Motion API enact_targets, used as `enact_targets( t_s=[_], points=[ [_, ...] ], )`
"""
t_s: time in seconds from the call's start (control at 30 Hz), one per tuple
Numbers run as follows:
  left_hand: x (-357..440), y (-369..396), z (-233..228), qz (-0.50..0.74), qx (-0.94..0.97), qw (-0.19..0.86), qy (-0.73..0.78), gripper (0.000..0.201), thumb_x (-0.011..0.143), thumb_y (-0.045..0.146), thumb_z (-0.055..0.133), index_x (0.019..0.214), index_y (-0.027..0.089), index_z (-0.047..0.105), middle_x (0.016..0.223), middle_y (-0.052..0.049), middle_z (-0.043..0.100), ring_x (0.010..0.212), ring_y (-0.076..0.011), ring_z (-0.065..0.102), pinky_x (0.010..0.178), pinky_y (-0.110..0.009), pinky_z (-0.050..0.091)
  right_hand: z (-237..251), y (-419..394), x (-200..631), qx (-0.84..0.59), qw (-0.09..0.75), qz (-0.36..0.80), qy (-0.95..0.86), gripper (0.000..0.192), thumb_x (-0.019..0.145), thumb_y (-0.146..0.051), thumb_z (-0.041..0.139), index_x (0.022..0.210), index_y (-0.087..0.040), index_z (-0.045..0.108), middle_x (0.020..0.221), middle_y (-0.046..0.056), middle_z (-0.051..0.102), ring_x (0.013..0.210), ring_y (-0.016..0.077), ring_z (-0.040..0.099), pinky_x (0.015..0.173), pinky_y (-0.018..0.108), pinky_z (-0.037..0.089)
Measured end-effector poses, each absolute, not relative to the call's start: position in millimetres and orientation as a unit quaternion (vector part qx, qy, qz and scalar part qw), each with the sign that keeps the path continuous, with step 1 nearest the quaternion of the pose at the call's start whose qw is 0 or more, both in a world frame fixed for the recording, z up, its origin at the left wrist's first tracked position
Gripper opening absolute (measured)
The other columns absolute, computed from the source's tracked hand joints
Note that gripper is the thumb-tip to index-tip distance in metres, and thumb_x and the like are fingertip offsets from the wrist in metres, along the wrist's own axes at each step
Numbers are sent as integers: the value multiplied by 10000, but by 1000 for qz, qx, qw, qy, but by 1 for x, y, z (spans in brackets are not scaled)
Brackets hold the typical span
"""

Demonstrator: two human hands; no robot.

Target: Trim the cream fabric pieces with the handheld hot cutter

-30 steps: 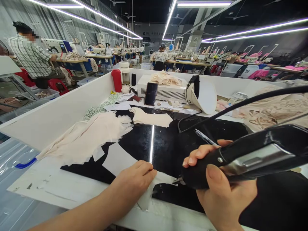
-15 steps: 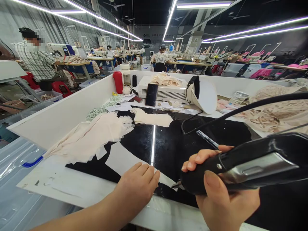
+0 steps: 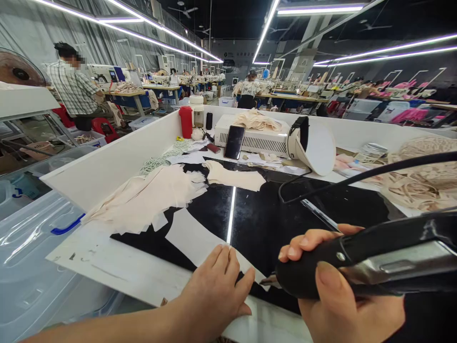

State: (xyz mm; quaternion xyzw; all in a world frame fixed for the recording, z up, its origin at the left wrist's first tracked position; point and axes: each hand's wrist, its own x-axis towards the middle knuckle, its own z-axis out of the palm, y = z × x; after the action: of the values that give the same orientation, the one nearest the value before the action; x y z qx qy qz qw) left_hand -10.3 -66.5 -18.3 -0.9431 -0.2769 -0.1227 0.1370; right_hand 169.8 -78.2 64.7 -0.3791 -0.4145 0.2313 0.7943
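My right hand [image 3: 342, 290] is wrapped round a black corded handheld tool [image 3: 403, 257] with a silver metal side strip. Its narrow metal tip [image 3: 270, 281] meets the right end of a curved pale sheet [image 3: 191, 236], which lies flat on the glossy black work surface [image 3: 257, 224]. My left hand [image 3: 214, 286] rests palm down on the sheet's near edge, left of the tip. Its fingers are stretched out and the thumb is apart, and they cover part of the sheet. I cannot tell whether the sheet is fabric or paper.
A stack of cream fabric pieces [image 3: 150, 197] lies at left, with another cream piece [image 3: 235, 177] behind. At the back stand a white vented box [image 3: 257, 136], a phone [image 3: 234, 142], a red cup [image 3: 185, 121] and a white cone-shaped lamp [image 3: 317, 147]. The tool's cable [image 3: 357, 178] arches across the right.
My view has turned slightly left, so the scene sits further right. The left hand's fingers have spread and its thumb shows. The tool tip stays at the sheet's end.
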Motion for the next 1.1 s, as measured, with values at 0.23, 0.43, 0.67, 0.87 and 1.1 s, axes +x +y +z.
enact_targets(
  t_s=[0.23, 0.43, 0.67, 0.87, 1.1],
  points=[
    [-12, -69, -18, -157, -937, 143, -277, 840, 874, 745, 877, 1435, 174, 621, 1338, -270, 777, 1251, -393, 778, 1095, -488, 614, 72, -69, 168, -365, 802, 255, -398, 458, 803, -348, 968, 1159, -262, 694, 777, -33, 734, 585, 180, 688, 503, 323, 635],
    [-12, -67, -21, -162, -937, 134, -279, 847, 882, 742, 870, 1448, 167, 612, 1352, -262, 773, 1260, -394, 778, 1108, -497, 615, 75, -48, 165, -359, 805, 254, -398, 449, 800, -355, 947, 1150, -277, 677, 769, -50, 715, 571, 175, 667, 502, 316, 597],
    [-13, -66, -18, -171, -939, 118, -274, 876, 838, 734, 913, 1441, 167, 626, 1344, -249, 778, 1251, -388, 787, 1106, -491, 627, 66, -45, 162, -345, 799, 269, -413, 438, 829, -334, 944, 1164, -265, 672, 791, -49, 736, 572, 166, 691, 515, 317, 628],
    [-12, -66, -17, -211, -929, 127, -275, 870, 794, 733, 948, 1391, 177, 645, 1294, -223, 804, 1218, -361, 804, 1078, -457, 646, 67, -45, 162, -360, 794, 271, -409, 389, 844, -279, 910, 1156, -269, 677, 788, -49, 747, 567, 162, 689, 514, 319, 636],
    [-13, -66, -17, -224, -927, 123, -275, 834, 799, 722, 950, 1364, 193, 640, 1291, -210, 808, 1212, -352, 812, 1087, -449, 644, 67, -37, 158, -339, 802, 264, -414, 429, 844, -360, 925, 1175, -278, 664, 785, -57, 718, 562, 169, 673, 515, 337, 623]
  ],
)
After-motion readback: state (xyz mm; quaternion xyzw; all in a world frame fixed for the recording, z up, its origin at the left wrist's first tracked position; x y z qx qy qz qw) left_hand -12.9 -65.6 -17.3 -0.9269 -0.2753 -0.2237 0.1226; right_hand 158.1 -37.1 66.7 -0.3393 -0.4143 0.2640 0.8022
